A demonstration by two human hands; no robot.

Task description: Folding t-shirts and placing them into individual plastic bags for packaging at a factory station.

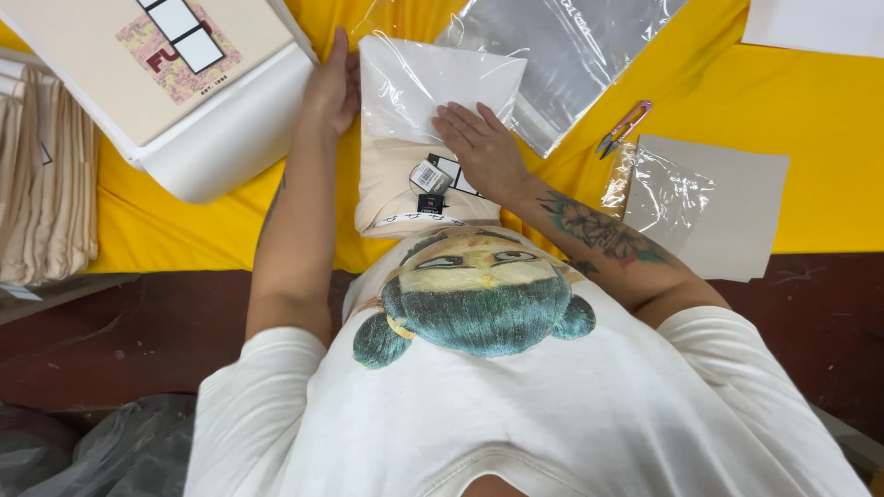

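Closest to the camera is the person's white printed T-shirt point(516, 405). Past it, a folded cream shirt with a small hang tag point(425, 189) lies on the yellow table cloth point(810, 138), its far half inside a clear plastic bag point(433, 83). The right hand point(483, 147) lies flat and open on the bag, pressing it down. The left hand point(333, 87) holds the bag's left edge, fingers curled on it. To do this well, both hands should keep the shirt flat and smooth so it does not bunch. Further off lie small pink snips point(624, 127), grey cardboard point(727, 198), and more clear bags point(562, 46). The left fingertips are hidden behind the bag.
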